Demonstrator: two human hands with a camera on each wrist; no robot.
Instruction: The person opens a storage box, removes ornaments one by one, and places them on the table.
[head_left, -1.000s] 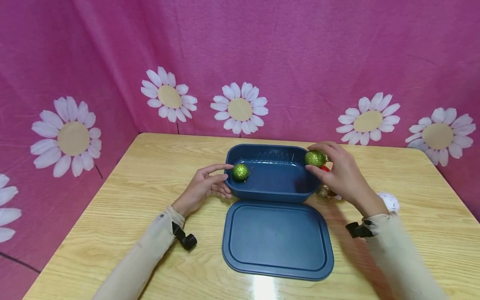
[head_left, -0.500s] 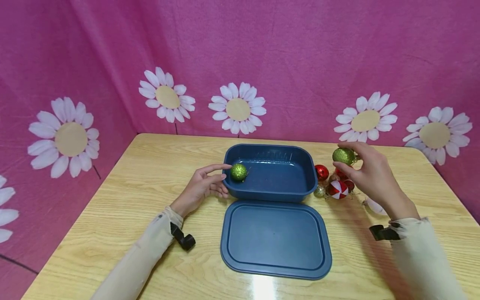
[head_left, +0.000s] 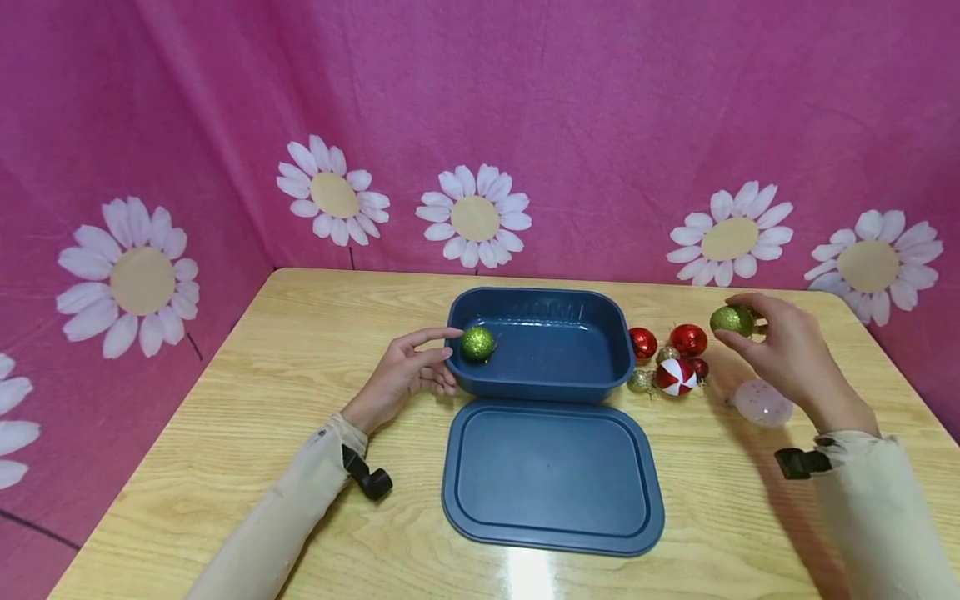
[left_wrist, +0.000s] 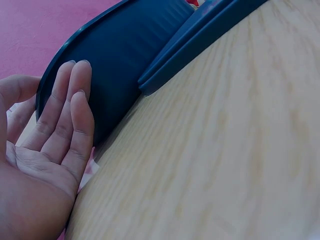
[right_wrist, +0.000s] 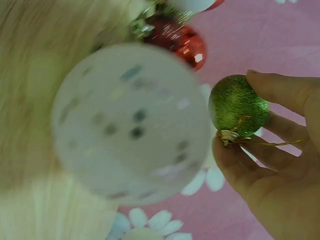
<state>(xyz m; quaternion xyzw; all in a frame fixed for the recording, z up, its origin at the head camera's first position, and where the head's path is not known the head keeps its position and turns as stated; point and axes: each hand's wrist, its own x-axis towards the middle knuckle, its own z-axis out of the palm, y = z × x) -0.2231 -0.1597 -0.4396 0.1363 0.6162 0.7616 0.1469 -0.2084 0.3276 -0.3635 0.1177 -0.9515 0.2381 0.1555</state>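
My right hand (head_left: 798, 358) pinches a glittery green Christmas bauble (head_left: 731, 321) between thumb and fingers, to the right of the other ornaments. In the right wrist view the bauble (right_wrist: 239, 106) shows its gold cap and string. At the box's left end, my left hand (head_left: 405, 371) touches the rim and outer wall with its fingertips. The left wrist view shows its fingers (left_wrist: 65, 110) nearly straight against the dark blue wall (left_wrist: 125, 50). Inside the box (head_left: 540, 390), near that end, lies another glittery green bauble (head_left: 477, 343).
A dark blue lid (head_left: 551, 475) lies flat in front of the box. Right of the box cluster shiny red baubles (head_left: 687, 339), small gold ones and a red-and-white striped bauble (head_left: 676, 377). A white speckled bauble (head_left: 762, 403) lies below my right hand. Behind hangs a pink flowered curtain (head_left: 600, 125).
My right hand has moved right with the green bauble, away from the box's right rim, uncovering the clustered ornaments. The left hand has stayed at the box.
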